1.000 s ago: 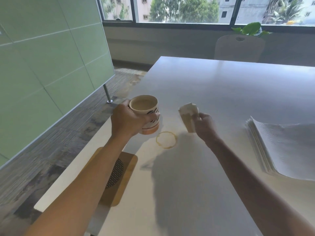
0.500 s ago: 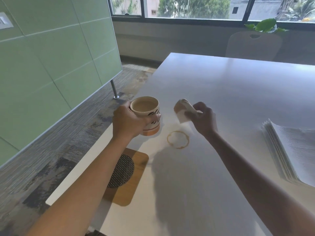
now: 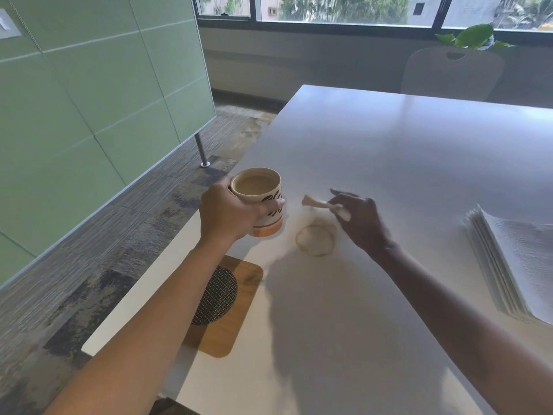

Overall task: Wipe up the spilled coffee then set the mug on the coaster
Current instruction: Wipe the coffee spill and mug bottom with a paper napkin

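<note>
Head view: the coffee ring [image 3: 314, 240], a thin brown circle on the white table [image 3: 389, 151], serves as the landmark here. Just to the left of the ring, the left hand [image 3: 227, 214] wraps its fingers around the mug [image 3: 260, 202], thumb on the near side, fingertips curling across the patterned front; whether the mug's orange base touches the table or hangs just above it cannot be told. The mug is upright and holds pale coffee. Just beyond the ring and slightly right of it, the right hand [image 3: 360, 218] pinches a folded tissue [image 3: 324, 206] between thumb and fingers, the tissue sticking out leftward above the ring's far edge; the hand is blurred, so the exact finger placement is unclear. Nearer the camera and to the left of the ring lies the wooden coaster [image 3: 236, 310] with a dark round mesh insert, partly hidden by the left forearm. Well to the right of the ring sits a stack of paper napkins [image 3: 514, 265] at the picture's edge.
</note>
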`<state>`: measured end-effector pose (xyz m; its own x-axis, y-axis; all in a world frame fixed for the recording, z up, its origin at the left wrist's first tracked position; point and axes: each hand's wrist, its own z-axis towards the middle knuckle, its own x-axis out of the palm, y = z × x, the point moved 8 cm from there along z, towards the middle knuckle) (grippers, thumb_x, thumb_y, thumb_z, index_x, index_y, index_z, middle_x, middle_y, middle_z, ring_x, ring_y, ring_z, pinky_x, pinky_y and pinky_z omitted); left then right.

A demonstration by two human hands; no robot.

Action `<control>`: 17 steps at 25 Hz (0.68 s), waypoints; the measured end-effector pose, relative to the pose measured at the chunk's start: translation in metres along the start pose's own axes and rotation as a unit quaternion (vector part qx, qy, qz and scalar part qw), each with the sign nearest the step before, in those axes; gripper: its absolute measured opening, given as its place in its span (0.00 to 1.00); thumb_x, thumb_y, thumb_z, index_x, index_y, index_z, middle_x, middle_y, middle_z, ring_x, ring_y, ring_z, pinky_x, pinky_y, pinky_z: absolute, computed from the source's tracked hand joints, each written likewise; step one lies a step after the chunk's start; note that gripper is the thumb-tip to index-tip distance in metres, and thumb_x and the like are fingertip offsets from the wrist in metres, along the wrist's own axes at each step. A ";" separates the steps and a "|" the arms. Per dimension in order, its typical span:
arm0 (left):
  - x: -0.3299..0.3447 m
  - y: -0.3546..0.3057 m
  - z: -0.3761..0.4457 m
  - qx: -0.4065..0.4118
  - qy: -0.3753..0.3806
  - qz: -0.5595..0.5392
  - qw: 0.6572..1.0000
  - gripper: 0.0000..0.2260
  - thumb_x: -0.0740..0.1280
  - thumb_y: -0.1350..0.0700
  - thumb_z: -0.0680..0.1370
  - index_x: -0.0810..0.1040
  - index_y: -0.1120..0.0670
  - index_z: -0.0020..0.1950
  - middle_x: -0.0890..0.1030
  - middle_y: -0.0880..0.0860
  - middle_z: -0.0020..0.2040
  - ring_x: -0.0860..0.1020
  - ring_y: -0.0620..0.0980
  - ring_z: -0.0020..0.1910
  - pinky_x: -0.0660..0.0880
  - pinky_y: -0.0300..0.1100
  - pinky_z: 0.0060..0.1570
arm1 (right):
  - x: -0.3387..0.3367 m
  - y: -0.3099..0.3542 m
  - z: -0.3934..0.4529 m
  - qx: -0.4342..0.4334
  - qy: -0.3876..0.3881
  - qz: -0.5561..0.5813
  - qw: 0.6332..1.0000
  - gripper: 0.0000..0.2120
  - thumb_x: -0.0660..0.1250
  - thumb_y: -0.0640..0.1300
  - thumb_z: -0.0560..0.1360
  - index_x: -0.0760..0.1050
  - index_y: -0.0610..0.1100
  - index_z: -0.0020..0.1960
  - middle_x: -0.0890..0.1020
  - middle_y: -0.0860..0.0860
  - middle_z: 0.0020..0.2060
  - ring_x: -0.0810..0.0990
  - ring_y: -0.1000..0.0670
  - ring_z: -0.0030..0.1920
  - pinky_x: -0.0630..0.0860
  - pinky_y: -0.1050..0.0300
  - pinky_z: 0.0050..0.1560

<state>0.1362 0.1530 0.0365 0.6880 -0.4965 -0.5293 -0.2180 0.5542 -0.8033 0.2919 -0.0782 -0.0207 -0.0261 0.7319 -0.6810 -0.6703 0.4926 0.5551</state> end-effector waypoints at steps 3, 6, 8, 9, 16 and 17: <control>0.001 -0.001 -0.001 -0.003 -0.001 -0.003 1.000 0.30 0.83 0.37 0.58 0.83 0.48 0.54 0.85 0.45 0.47 0.83 0.48 0.48 0.81 0.44 0.48 | 0.021 0.004 -0.009 0.001 0.099 -0.023 0.995 0.06 0.69 0.43 0.76 0.80 0.46 0.53 0.86 0.49 0.43 0.84 0.44 0.41 0.75 0.57 0.39; 0.001 0.001 -0.002 -0.007 -0.003 0.003 1.000 0.30 0.82 0.36 0.58 0.83 0.49 0.55 0.85 0.45 0.47 0.83 0.47 0.48 0.80 0.42 0.47 | 0.025 0.006 -0.012 0.003 0.123 0.009 0.992 0.15 0.67 0.39 0.77 0.80 0.47 0.63 0.84 0.46 0.58 0.84 0.47 0.53 0.78 0.56 0.51; 0.001 0.000 -0.002 -0.009 -0.002 0.004 1.000 0.31 0.82 0.36 0.58 0.83 0.49 0.55 0.85 0.45 0.48 0.83 0.47 0.48 0.79 0.42 0.46 | 0.032 0.005 -0.016 0.016 0.155 0.024 0.987 0.19 0.64 0.37 0.77 0.78 0.49 0.66 0.80 0.43 0.64 0.81 0.45 0.60 0.77 0.53 0.57; 0.001 0.000 -0.002 -0.010 -0.002 0.005 1.000 0.31 0.82 0.36 0.58 0.83 0.49 0.55 0.85 0.45 0.48 0.83 0.47 0.48 0.79 0.42 0.46 | 0.034 0.004 -0.017 0.028 0.163 0.013 0.986 0.20 0.63 0.38 0.78 0.77 0.51 0.67 0.81 0.43 0.63 0.82 0.43 0.59 0.78 0.52 0.54; -0.003 -0.002 -0.003 -0.030 -0.007 -0.001 1.000 0.31 0.83 0.38 0.59 0.83 0.52 0.55 0.84 0.46 0.48 0.82 0.47 0.47 0.76 0.36 0.40 | 0.041 0.027 -0.041 -0.015 0.214 -0.003 0.977 0.33 0.56 0.26 0.72 0.73 0.49 0.71 0.72 0.47 0.72 0.70 0.49 0.73 0.65 0.59 0.72; -0.004 -0.002 -0.003 -0.034 -0.010 0.000 0.999 0.32 0.83 0.37 0.58 0.83 0.52 0.55 0.85 0.47 0.49 0.82 0.48 0.48 0.78 0.39 0.42 | 0.042 0.031 -0.046 -0.019 0.219 0.006 0.975 0.35 0.55 0.25 0.70 0.73 0.48 0.71 0.72 0.47 0.72 0.69 0.49 0.73 0.62 0.60 0.73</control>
<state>0.1318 0.1517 0.0396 0.7009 -0.4833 -0.5245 -0.2635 0.5079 -0.8201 0.2361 -0.0542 -0.0540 -0.3435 0.4619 -0.8177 -0.6943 0.4615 0.5523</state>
